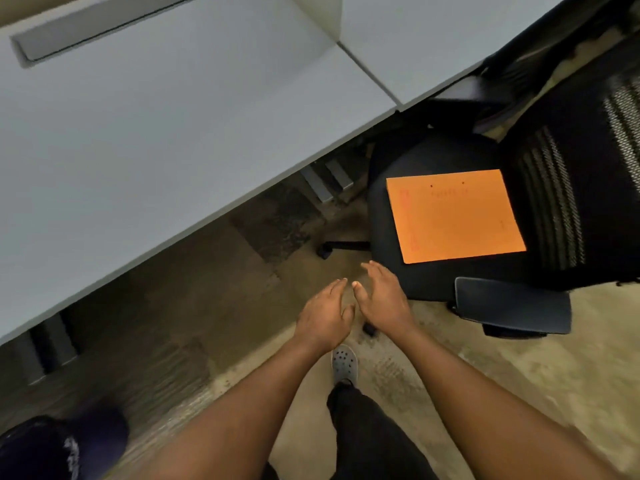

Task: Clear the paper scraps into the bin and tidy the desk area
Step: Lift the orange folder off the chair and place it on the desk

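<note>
An orange paper pad (455, 216) lies flat on the seat of a black office chair (429, 275) at the right. My left hand (325, 315) and my right hand (382, 296) are held out side by side over the floor, fingers spread and holding nothing. The right hand's fingertips reach the front edge of the chair seat, just below the pad's near corner. The grey desk (138, 150) fills the upper left; its top is bare. No paper scraps and no bin can be seen.
A grey cable tray lid (97, 26) is set into the desk's far side. The chair's armrest (512, 304) juts out at the right. A dark object (62, 445) sits at the bottom left. My foot in a grey clog (344, 363) stands on the carpet.
</note>
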